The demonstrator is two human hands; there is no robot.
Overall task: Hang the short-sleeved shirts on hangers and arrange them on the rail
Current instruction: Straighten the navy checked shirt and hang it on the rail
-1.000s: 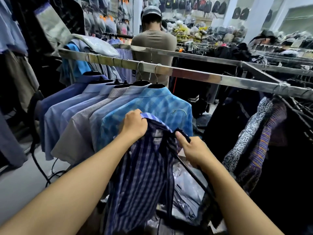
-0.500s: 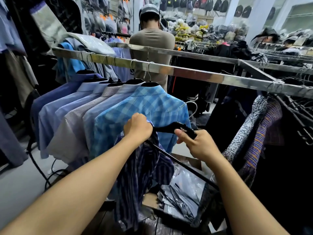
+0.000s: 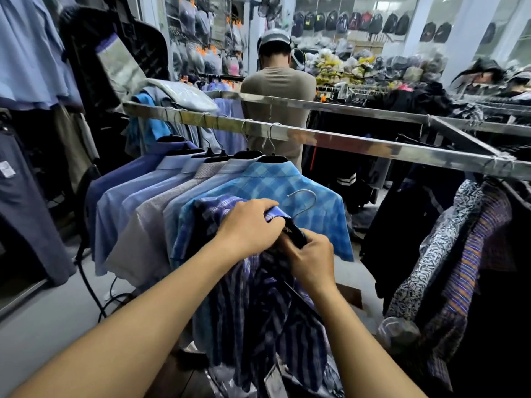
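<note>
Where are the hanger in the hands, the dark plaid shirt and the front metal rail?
hanger [image 3: 297,236], head view, black body just below its wire hook.
dark plaid shirt [image 3: 258,317], head view, hanging front panel.
front metal rail [image 3: 359,145], head view, bare shiny stretch near its middle.

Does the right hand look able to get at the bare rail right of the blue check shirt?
Probably yes. The right hand grips the hanger below the rail, nothing hangs on that stretch beside the blue check shirt, and the way up looks open.
</note>
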